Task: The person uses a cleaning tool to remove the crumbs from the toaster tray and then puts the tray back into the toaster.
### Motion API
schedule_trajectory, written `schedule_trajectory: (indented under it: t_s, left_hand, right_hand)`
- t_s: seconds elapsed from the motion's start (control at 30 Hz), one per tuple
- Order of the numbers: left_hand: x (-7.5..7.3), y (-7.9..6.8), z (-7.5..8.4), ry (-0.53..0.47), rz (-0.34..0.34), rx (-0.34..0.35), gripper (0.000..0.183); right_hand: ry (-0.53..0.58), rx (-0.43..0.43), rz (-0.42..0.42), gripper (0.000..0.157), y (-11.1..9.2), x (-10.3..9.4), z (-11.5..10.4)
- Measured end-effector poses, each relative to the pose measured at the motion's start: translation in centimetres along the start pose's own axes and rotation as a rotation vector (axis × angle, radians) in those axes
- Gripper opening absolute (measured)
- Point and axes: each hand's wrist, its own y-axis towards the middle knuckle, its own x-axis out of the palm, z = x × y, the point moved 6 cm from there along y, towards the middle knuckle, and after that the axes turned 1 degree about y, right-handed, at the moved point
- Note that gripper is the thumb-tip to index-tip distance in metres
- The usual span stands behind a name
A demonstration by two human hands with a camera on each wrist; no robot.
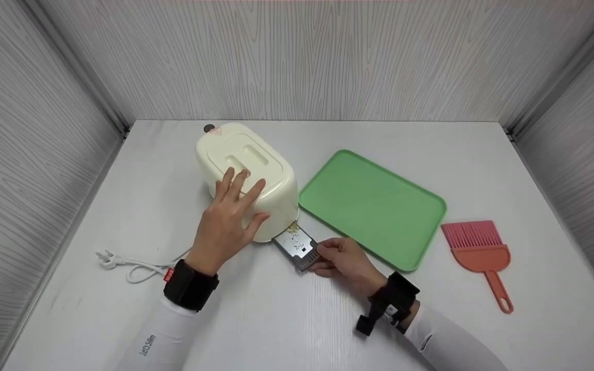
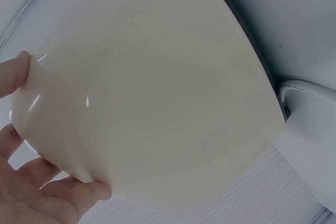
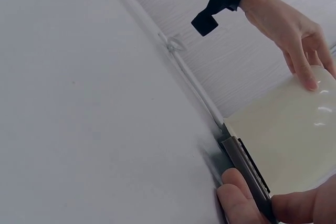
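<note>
A cream toaster (image 1: 274, 203) with a lid on top stands left of centre, turned at an angle. My left hand (image 1: 227, 219) rests on it, fingers spread over the lid's edge and thumb at the near end. In the left wrist view those fingertips touch the toaster's glossy wall (image 2: 173, 87). A grey metal crumb tray (image 1: 295, 241) sticks out of the toaster's near end, with yellowish crumbs on it. My right hand (image 1: 346, 260) pinches its slotted outer end between thumb and fingers. The right wrist view shows the crumb tray (image 3: 247, 166) edge-on, low over the table.
A green serving tray (image 1: 374, 206) lies right of the toaster, close to its side. Farther right are a pink-bristled brush (image 1: 472, 234) and an orange dustpan (image 1: 482, 258), together. A white cord with a plug (image 1: 107, 259) lies at the left. Panels enclose the table's back and sides.
</note>
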Motion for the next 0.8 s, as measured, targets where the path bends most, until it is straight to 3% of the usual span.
schedule_trajectory:
  t_s: [0.8]
  left_hand:
    - [0.0,-0.1,0.0,-0.004,-0.014,-0.013,0.056]
  right_hand:
    - [0.014,-0.002,-0.032,0.031,-1.5,-1.1,0.6]
